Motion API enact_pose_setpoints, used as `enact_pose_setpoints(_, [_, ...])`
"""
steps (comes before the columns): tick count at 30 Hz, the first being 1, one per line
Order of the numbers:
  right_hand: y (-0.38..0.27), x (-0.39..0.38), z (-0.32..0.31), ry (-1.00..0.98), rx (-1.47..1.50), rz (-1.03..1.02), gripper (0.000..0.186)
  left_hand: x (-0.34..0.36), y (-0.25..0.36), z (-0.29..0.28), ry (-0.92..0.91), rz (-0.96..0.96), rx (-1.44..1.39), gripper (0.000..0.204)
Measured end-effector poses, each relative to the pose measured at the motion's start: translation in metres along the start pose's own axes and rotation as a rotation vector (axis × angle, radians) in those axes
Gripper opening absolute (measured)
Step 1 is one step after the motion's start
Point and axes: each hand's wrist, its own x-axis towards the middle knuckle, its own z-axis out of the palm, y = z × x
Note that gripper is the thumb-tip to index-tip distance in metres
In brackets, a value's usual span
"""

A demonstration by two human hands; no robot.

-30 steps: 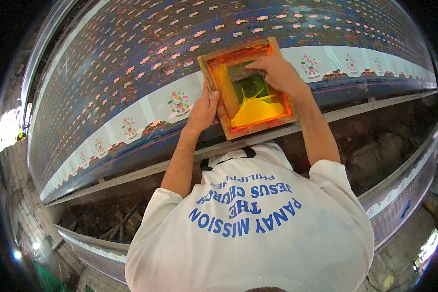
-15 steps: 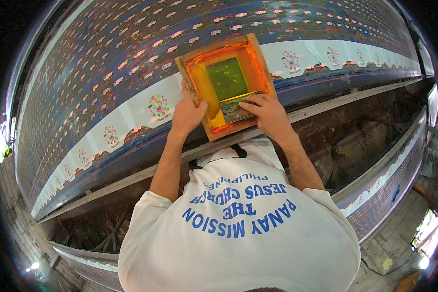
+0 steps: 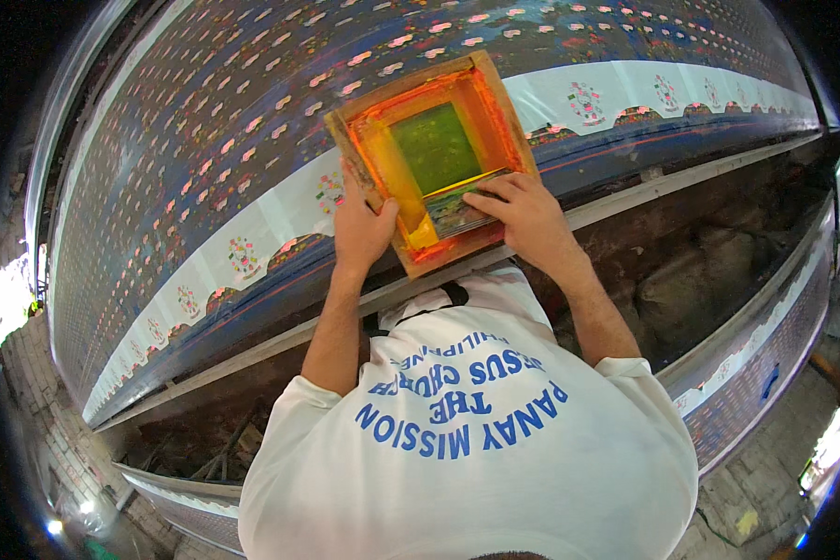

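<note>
A wooden screen-printing frame (image 3: 506, 105), stained orange and yellow inside with a dark green mesh window, is over the near edge of the printed sheet (image 3: 280, 121). It sits tilted; I cannot tell if it touches the sheet. My left hand (image 3: 362, 231) grips its left side, thumb over the inner rim and fingers outside. Inside the frame's near end lies a flat squeegee (image 3: 457, 207) with a paint-smeared face. My right hand (image 3: 530, 224) is closed on it, fingers over its top. The mesh's underside is hidden.
A white border strip (image 3: 625, 89) with colourful round motifs runs along the sheet's near edge. Before it is a wooden rail (image 3: 616, 201), with a dark gap (image 3: 709, 271) below. Another printed sheet (image 3: 761, 373) lies behind me at right, above a brick-like floor (image 3: 61, 439).
The view has turned a little. The frame, with both hands on it, has shifted left along the border strip and looks slightly larger. My grips look the same.
</note>
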Motion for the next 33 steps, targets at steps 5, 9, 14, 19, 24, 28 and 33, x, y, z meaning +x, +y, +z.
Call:
enact_pose_setpoints(5, [0.060,-0.022,-0.013,0.002,0.023,0.004,0.060,0.019,0.040,0.046,-0.084,-0.127,0.044,0.108])
enact_pose_setpoints(9, [0.065,-0.020,-0.016,-0.028,-0.019,0.012,0.055,0.023,0.032,0.058,-0.098,-0.143,-0.147,0.105])
enact_pose_setpoints(14, [0.050,-0.013,-0.017,-0.121,-0.049,0.105,0.061,0.022,0.018,0.064,-0.067,-0.094,-0.256,0.102])
enact_pose_setpoints(19, [0.047,-0.017,-0.009,-0.086,-0.068,0.080,0.062,0.022,0.023,0.060,-0.053,-0.072,-0.161,0.103])
enact_pose_setpoints(24, [0.050,-0.016,-0.023,-0.225,0.054,0.082,0.059,0.019,0.024,0.059,-0.084,-0.122,-0.106,0.105])
enact_pose_setpoints(28, [0.070,0.032,-0.026,-0.167,0.086,0.034,0.057,0.021,0.026,0.058,-0.078,-0.107,-0.139,0.106])
enact_pose_setpoints(33, [0.114,0.119,0.000,0.062,0.015,-0.071,0.046,0.024,0.022,0.061,-0.054,-0.040,-0.159,0.108])
